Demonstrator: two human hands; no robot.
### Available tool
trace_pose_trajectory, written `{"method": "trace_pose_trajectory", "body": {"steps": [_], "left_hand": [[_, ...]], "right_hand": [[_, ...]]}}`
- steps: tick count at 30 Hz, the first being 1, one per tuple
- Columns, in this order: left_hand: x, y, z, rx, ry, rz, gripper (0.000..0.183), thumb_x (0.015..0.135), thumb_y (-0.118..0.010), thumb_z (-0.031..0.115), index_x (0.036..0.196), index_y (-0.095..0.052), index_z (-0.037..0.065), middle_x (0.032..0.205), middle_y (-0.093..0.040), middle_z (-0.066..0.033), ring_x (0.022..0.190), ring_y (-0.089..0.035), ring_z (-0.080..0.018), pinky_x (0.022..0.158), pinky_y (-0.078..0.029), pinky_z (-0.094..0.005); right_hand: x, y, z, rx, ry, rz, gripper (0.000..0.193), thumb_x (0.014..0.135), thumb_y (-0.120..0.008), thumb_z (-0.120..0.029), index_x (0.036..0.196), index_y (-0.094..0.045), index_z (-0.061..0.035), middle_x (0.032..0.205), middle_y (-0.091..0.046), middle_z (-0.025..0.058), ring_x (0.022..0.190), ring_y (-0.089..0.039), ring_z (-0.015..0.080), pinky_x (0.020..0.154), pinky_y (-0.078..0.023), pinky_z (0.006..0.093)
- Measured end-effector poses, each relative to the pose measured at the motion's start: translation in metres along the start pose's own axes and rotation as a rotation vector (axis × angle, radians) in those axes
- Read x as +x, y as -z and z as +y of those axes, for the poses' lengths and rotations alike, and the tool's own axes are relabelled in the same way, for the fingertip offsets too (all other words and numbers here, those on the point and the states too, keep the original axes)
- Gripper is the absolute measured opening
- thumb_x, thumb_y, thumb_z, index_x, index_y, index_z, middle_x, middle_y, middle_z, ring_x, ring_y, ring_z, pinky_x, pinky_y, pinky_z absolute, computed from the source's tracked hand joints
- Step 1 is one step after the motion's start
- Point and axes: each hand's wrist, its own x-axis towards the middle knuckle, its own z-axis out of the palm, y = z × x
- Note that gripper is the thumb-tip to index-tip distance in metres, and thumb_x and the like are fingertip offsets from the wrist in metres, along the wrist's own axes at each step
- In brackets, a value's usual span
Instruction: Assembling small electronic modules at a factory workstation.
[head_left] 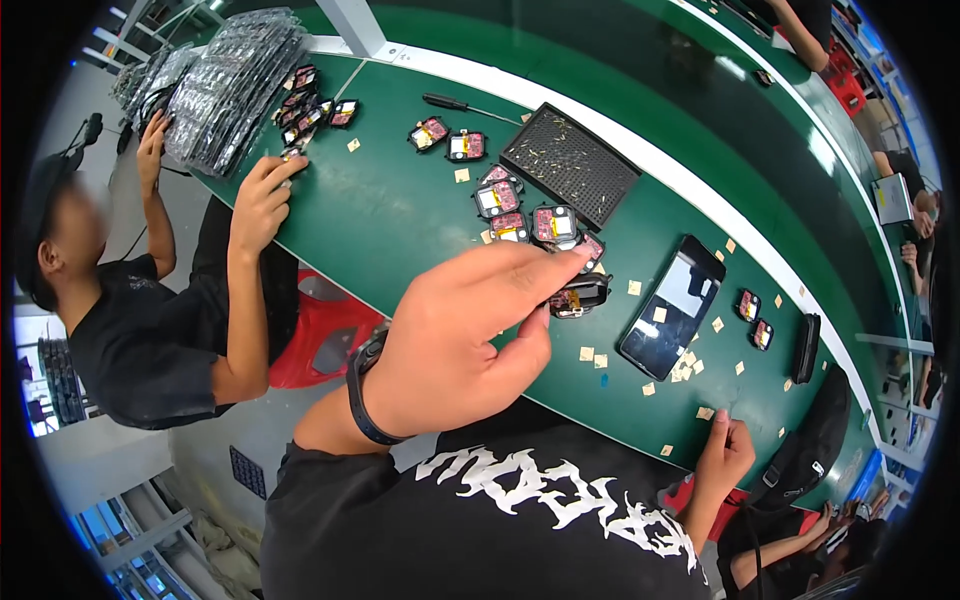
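Note:
My left hand reaches across the table, index finger and thumb closed on a small black-framed electronic module with a pinkish-red board. Just beyond the fingertips lie more such modules, crowded together, some with white and yellow parts on top. At the table's near edge, my right hand is closed in a pinch. What its fingertips hold is too small to make out. Close to it lies a small cream square. Several similar squares are scattered around a black phone-like device lying between my hands.
A black perforated tray and a screwdriver lie toward the far side. Two modules and a black case are at right, near a black bag. At left, a co-worker handles parts beside stacked clear plastic packs.

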Motion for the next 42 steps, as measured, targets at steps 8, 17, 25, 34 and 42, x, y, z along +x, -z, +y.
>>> {"method": "trace_pose_trajectory", "body": {"steps": [8, 17, 25, 34, 42], "left_hand": [[0.008, -0.011, -0.007, 0.003, -0.045, -0.123, 0.048, 0.079, -0.063, -0.012, 0.126, -0.069, -0.003, 0.105, -0.074, -0.0184, 0.085, -0.072, -0.0234, 0.076, -0.056, -0.0305], [0.009, -0.031, 0.018, 0.001, -0.128, -0.275, 0.045, 0.081, -0.067, -0.012, 0.126, -0.067, -0.003, 0.107, -0.073, -0.0203, 0.093, -0.073, -0.0332, 0.081, -0.06, -0.0357], [0.008, -0.047, 0.022, -0.028, -0.149, -0.328, 0.047, 0.081, -0.064, -0.018, 0.126, -0.067, -0.003, 0.106, -0.072, -0.0196, 0.089, -0.073, -0.0314, 0.077, -0.06, -0.0337], [0.001, -0.065, 0.019, -0.078, -0.018, -0.411, 0.044, 0.082, -0.066, -0.014, 0.125, -0.068, -0.002, 0.103, -0.073, -0.0185, 0.083, -0.071, -0.0303, 0.072, -0.058, -0.0348], [-0.017, -0.078, 0.018, -0.015, 0.182, -0.363, 0.038, 0.086, -0.069, -0.005, 0.124, -0.07, 0.0, 0.098, -0.074, -0.0153, 0.078, -0.07, -0.0227, 0.071, -0.055, -0.031]], "right_hand": [[0.014, -0.008, -0.143, 0.209, 0.919, -0.071, 0.02, 0.074, -0.08, -0.003, 0.092, -0.072, -0.0039, 0.076, -0.063, 0.0063, 0.061, -0.06, 0.0197, 0.052, -0.048, 0.0306], [0.033, -0.031, -0.175, 0.145, 1.182, -0.002, 0.034, 0.065, -0.069, -0.006, 0.098, -0.073, 0.0018, 0.087, -0.063, 0.0069, 0.058, -0.057, 0.0145, 0.046, -0.044, 0.0271], [0.03, -0.026, -0.165, 0.161, 1.169, 0.026, 0.032, 0.066, -0.069, -0.006, 0.097, -0.073, 0.0031, 0.088, -0.064, 0.0085, 0.059, -0.058, 0.0152, 0.046, -0.045, 0.0279], [0.029, -0.021, -0.147, 0.164, 1.099, -0.16, 0.029, 0.071, -0.07, -0.004, 0.099, -0.069, 0.0019, 0.091, -0.063, 0.0078, 0.064, -0.062, 0.0178, 0.049, -0.049, 0.0307], [0.021, -0.033, -0.128, 0.248, 1.015, -0.223, 0.029, 0.071, -0.07, -0.006, 0.1, -0.069, -0.0012, 0.095, -0.065, 0.0061, 0.069, -0.065, 0.0186, 0.055, -0.053, 0.0319]]}}
